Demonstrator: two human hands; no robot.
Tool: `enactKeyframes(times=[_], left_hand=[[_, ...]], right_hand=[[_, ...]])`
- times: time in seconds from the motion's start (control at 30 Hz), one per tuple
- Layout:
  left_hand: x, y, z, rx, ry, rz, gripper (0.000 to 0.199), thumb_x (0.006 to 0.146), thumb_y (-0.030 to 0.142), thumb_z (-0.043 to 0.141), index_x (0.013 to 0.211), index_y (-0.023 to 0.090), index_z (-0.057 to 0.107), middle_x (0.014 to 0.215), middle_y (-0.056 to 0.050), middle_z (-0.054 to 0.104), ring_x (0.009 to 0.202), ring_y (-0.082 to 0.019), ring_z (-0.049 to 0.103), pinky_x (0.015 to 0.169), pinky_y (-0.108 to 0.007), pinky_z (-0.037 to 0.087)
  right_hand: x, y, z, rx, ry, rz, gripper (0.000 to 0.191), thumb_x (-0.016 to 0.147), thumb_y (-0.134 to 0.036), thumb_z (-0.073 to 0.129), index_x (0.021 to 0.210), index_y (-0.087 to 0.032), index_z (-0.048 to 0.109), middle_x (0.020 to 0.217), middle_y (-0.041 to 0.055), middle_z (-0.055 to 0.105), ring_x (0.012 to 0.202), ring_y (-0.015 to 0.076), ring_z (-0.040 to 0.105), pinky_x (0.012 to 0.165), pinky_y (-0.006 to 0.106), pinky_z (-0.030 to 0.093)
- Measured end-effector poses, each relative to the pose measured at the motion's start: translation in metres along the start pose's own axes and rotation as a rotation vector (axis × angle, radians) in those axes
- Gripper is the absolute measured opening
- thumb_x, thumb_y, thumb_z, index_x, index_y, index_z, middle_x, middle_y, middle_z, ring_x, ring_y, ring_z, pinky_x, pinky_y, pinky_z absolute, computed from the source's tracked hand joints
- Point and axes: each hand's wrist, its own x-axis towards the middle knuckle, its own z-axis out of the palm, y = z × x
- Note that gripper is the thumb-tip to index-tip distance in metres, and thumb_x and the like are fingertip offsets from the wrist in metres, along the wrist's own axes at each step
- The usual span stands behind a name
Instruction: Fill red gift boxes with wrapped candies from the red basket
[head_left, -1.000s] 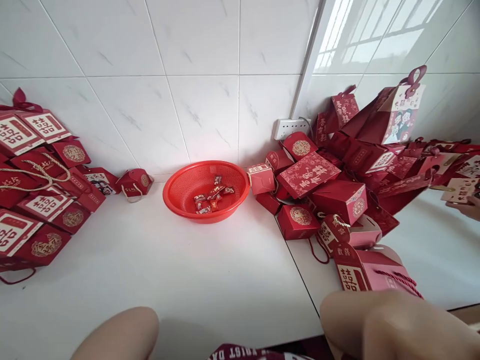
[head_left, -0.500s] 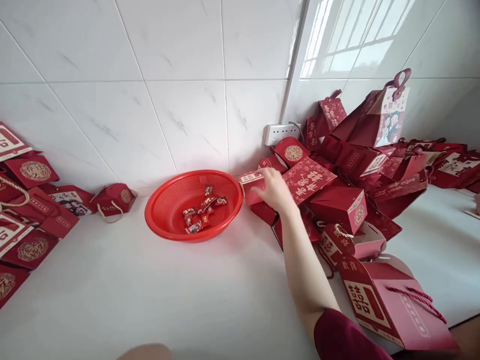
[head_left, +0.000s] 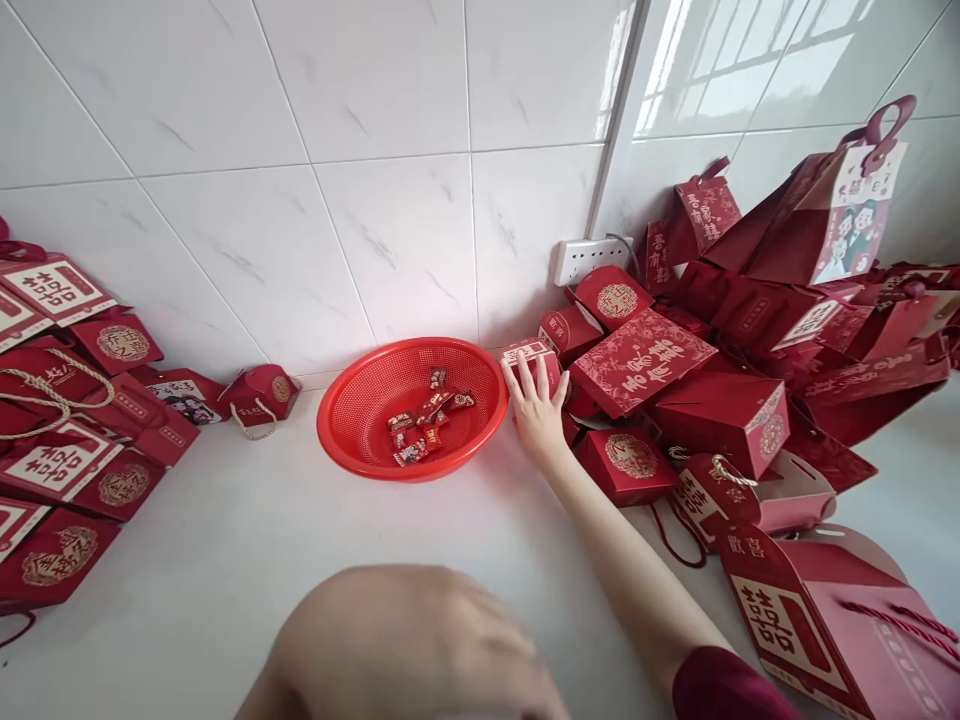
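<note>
My right hand [head_left: 538,420] rests with fingers spread on a small red gift box [head_left: 536,358] just right of the red plastic basket [head_left: 330,445]. Below that hand lies a red box [head_left: 628,462] with a round gold emblem. Several wrapped candies [head_left: 420,425] lie at the bottom of the basket. Low in the view and close to the camera, my left hand [head_left: 427,630] is blurred. Its fingers are smeared and partly out of frame, so its grip does not show.
Many red gift boxes and bags [head_left: 757,310] are heaped on the right. Another stack of red boxes [head_left: 82,465] stands at the left, with a small rope-handled box [head_left: 262,395] beside it. A white power strip [head_left: 592,258] is by the tiled wall [head_left: 390,220].
My right hand has gone from curled around the small box to spread on it. My left hand has risen into view from the bottom edge. The view has shifted left.
</note>
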Motion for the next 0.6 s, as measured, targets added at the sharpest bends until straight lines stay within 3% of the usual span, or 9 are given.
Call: enactKeyframes(times=[0.1, 0.2, 0.27, 0.37, 0.5, 0.6], left_hand=[[0.01, 0.002, -0.017, -0.015, 0.055, -0.06, 0.047, 0.089, 0.046, 0.061, 0.126, 0.017, 0.063, 0.112, -0.012, 0.072, 0.098, -0.026, 0.07, 0.089, -0.031, 0.053], [0.012, -0.004, -0.02, -0.003, 0.087, -0.18, 0.045, 0.089, 0.047, 0.063, 0.124, 0.019, 0.063, 0.112, -0.009, 0.071, 0.099, -0.024, 0.069, 0.087, -0.029, 0.052], [0.009, -0.005, -0.021, 0.014, 0.117, -0.248, 0.043, 0.089, 0.045, 0.064, 0.124, 0.02, 0.063, 0.113, -0.008, 0.07, 0.1, -0.023, 0.068, 0.088, -0.029, 0.051], [0.0, 0.001, -0.026, 0.027, 0.229, -0.312, 0.038, 0.09, 0.042, 0.065, 0.122, 0.023, 0.063, 0.116, -0.005, 0.069, 0.103, -0.022, 0.066, 0.091, -0.03, 0.05], [-0.009, 0.001, -0.034, 0.001, 0.598, -0.436, 0.026, 0.094, 0.041, 0.059, 0.116, 0.028, 0.065, 0.122, -0.002, 0.066, 0.113, -0.022, 0.062, 0.096, -0.033, 0.05], [-0.007, -0.012, -0.038, -0.029, 1.054, -0.499, 0.035, 0.093, 0.047, 0.058, 0.124, 0.03, 0.059, 0.135, -0.004, 0.058, 0.121, -0.025, 0.058, 0.097, -0.036, 0.051]], right_hand=[[0.01, -0.001, -0.001, 0.006, 0.04, -0.003, 0.067, 0.096, -0.012, 0.033, 0.16, -0.024, 0.018, 0.165, 0.0077, 0.022, 0.152, 0.0345, 0.008, 0.116, 0.07, 0.0], [0.023, 0.003, -0.008, 0.01, 0.035, 0.002, 0.066, 0.096, -0.01, 0.033, 0.16, -0.023, 0.021, 0.151, 0.0143, 0.042, 0.147, 0.0336, 0.023, 0.116, 0.07, 0.003], [0.028, 0.009, -0.016, 0.047, 0.012, 0.021, 0.067, 0.095, -0.013, 0.038, 0.16, -0.022, 0.02, 0.141, 0.0175, 0.047, 0.137, 0.034, 0.037, 0.115, 0.066, 0.019], [0.029, 0.019, -0.035, 0.166, 0.046, 0.06, 0.078, 0.092, -0.024, 0.052, 0.16, -0.019, 0.015, 0.136, 0.0197, 0.044, 0.126, 0.0351, 0.043, 0.104, 0.054, 0.043], [0.02, 0.029, -0.084, 0.334, 0.2, 0.12, 0.098, 0.086, -0.036, 0.065, 0.161, -0.02, 0.005, 0.138, 0.0215, 0.039, 0.126, 0.0384, 0.04, 0.1, 0.058, 0.045], [0.01, 0.033, -0.123, 0.598, 0.222, 0.081, 0.107, 0.084, -0.044, 0.069, 0.159, -0.028, -0.005, 0.147, 0.0189, 0.032, 0.133, 0.0368, 0.037, 0.1, 0.056, 0.047]])
